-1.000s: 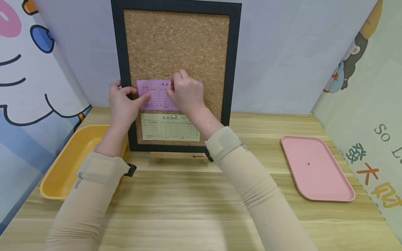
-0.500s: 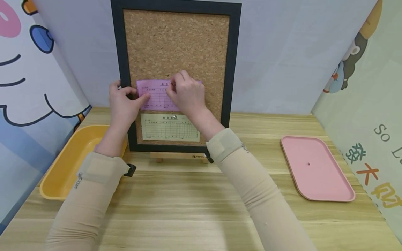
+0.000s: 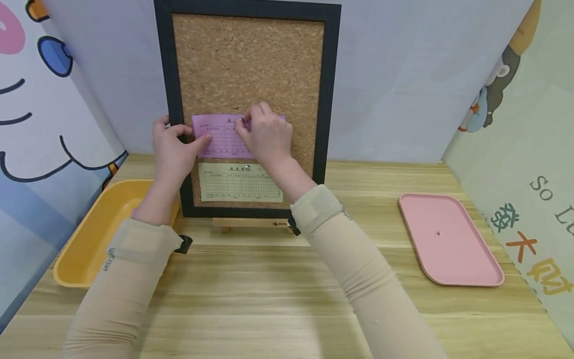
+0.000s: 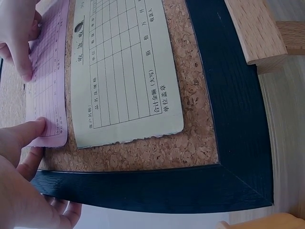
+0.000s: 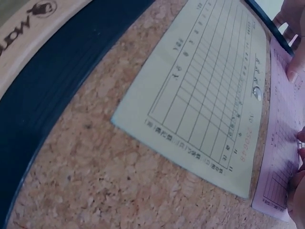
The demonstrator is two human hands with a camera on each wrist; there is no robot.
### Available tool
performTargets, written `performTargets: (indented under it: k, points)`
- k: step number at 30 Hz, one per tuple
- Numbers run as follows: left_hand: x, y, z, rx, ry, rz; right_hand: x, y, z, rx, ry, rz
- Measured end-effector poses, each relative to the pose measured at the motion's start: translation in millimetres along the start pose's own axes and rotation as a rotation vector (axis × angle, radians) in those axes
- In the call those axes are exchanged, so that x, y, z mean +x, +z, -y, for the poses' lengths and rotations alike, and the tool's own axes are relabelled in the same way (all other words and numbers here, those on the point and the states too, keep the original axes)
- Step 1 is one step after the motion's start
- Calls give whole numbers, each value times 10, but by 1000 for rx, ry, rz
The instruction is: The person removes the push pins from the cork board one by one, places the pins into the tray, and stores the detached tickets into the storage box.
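A pink receipt slip (image 3: 220, 142) lies flat against a black-framed cork board (image 3: 251, 65). My left hand (image 3: 172, 149) holds the board's left edge, its thumb pressing the slip's left end while some fingers reach behind the frame. Near the slip's top middle, my right hand (image 3: 269, 132) pinches a small silver thumbtack (image 3: 240, 119) between thumb and index finger; how deep its point sits is hidden. Just below is a pale yellow receipt slip (image 3: 242, 189), fixed by another silver thumbtack (image 5: 257, 93). In the left wrist view, the left thumb rests on the pink slip's corner.
A wooden easel (image 3: 251, 222) supports the board on the wooden table (image 3: 242, 294). To the left stands a yellow tray (image 3: 78, 249), partly behind the left forearm. On the right lies a pink tray (image 3: 457, 244) with a tiny dark spot near its middle.
The head view has shifted slightly, moving the scene a little left. A bit more of the thumbtack's silver shows between the right fingertips. The left hand keeps its place on the board.
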State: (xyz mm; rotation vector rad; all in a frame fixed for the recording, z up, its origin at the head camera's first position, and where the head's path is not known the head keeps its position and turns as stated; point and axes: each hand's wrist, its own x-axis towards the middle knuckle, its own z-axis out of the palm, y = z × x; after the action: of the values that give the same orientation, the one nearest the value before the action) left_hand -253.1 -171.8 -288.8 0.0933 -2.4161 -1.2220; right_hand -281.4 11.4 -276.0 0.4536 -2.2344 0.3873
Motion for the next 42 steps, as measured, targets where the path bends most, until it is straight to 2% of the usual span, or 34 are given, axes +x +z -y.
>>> performTargets:
  k: [9, 24, 29, 37, 42]
  points:
    - [3, 3, 2, -7, 3, -4, 10, 3, 12, 44, 36, 3]
    - [4, -6, -3, -5, 14, 3, 12, -23, 0, 73, 35, 5]
    - [2, -13, -9, 1, 14, 11, 11, -43, -18, 116, 34, 16]
    - [-10, -70, -39, 2, -8, 41, 5, -130, -62, 171, 32, 35]
    - [-17, -137, -94, 2, -23, 64, 22, -232, -88, 239, 50, 76]
